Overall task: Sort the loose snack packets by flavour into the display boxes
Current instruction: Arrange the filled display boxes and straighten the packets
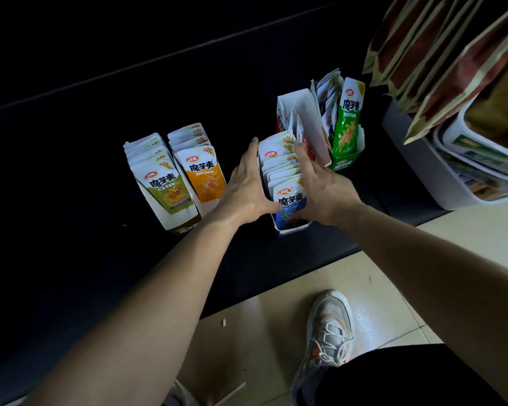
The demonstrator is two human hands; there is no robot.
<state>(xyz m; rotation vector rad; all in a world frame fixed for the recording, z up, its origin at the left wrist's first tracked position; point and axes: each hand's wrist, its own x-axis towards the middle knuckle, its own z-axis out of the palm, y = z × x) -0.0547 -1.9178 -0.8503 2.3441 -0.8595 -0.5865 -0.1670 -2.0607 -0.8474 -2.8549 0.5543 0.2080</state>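
Note:
A row of blue-flavour snack packets stands in a blue display box on the dark shelf. My left hand presses flat against the row's left side, thumb at the front packet. My right hand presses on the right side, fingers straight along the packets. To the left stand an olive-green packet box and an orange packet box, both filled. Behind are a red-and-white box holding a few packets and a bright green box.
The dark shelf surface stretches left and back. A white tub with trays sits at the right, and brown-red bags hang above it. Below the shelf edge are beige floor tiles and my grey shoe.

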